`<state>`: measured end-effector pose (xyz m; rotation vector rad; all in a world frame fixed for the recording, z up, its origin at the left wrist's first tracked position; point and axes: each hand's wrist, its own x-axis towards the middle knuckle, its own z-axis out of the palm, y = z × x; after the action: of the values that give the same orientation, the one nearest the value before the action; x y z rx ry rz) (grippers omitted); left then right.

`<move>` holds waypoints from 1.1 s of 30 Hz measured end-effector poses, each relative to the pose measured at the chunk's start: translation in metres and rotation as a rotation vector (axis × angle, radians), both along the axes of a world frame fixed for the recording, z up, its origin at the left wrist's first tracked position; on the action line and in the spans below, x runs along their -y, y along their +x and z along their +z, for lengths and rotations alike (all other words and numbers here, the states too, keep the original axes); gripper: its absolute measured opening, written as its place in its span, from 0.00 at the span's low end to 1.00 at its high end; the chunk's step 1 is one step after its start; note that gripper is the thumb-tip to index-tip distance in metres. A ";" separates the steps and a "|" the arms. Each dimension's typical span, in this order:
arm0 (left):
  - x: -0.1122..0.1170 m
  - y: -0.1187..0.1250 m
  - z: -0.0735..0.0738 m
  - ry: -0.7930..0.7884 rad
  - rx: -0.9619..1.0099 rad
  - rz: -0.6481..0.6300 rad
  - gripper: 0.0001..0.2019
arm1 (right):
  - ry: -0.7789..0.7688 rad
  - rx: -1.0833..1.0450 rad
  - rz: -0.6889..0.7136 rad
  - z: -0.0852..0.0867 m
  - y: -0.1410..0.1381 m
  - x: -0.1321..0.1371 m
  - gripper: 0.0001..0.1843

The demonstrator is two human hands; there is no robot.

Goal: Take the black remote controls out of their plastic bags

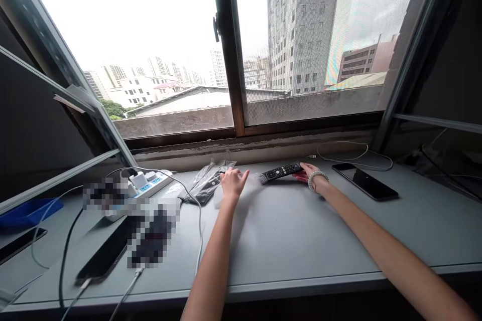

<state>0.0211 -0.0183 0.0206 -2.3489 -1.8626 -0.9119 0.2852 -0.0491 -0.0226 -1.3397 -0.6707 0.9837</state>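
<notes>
The left hand (232, 184) covers some of the clear plastic bag (201, 180), and the dark thing (215, 181) inside may be another remote. I can't tell if the left fingers grip anything. Blurry squares hide part of a phone (107, 253), well left of them. The right hand (311, 173) has its fingers closed on one end of a black remote control (280, 173), which sticks out toward the left hand, over the bench (278, 241).

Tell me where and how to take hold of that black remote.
Best grip the remote at its right end, coming from the right, thumb and fingers across the long edges. It is a slim bar whose right end points toward the right hand, which holds it there; its buttons face up, so an edge grip should avoid pressing them.
</notes>
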 end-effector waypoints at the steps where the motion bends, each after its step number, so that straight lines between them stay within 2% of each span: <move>1: 0.000 -0.001 0.002 0.031 0.033 0.028 0.18 | -0.005 -0.012 0.012 0.002 -0.002 0.001 0.05; 6: 0.005 0.000 0.013 0.383 0.276 0.155 0.17 | -0.030 -0.050 0.103 0.010 -0.018 0.008 0.08; 9: 0.009 0.006 0.016 0.505 0.342 0.104 0.15 | -0.001 -0.086 0.241 0.008 -0.027 0.008 0.11; 12: 0.012 0.014 0.012 0.431 0.240 -0.092 0.13 | 0.009 -0.128 0.428 0.003 -0.033 0.004 0.17; 14: 0.015 0.021 0.005 0.311 0.099 -0.241 0.12 | -0.005 -0.105 0.477 0.001 -0.033 0.002 0.22; 16: 0.018 0.028 -0.003 0.187 -0.052 -0.345 0.13 | -0.013 -0.014 0.449 0.001 -0.032 0.000 0.25; 18: 0.021 0.034 -0.010 0.095 -0.174 -0.390 0.13 | 0.004 0.125 0.348 0.003 -0.032 0.001 0.25; 21: 0.026 0.041 -0.014 0.046 -0.249 -0.388 0.11 | 0.134 0.322 0.241 0.010 -0.034 0.005 0.22; 25: 0.030 0.047 -0.009 0.067 -0.205 -0.354 0.13 | 0.263 0.501 0.380 0.017 -0.041 0.014 0.20; 28: 0.030 0.046 -0.005 0.056 -0.185 -0.352 0.13 | 0.291 0.490 0.400 0.021 -0.040 0.017 0.17; 33: 0.023 0.033 -0.003 -0.005 -0.234 -0.281 0.23 | 0.300 0.458 0.179 0.026 -0.021 0.014 0.12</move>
<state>0.0541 -0.0409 0.0180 -2.6322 -1.4788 -0.6102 0.2644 -0.0629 0.0035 -1.2572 -1.2527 0.6804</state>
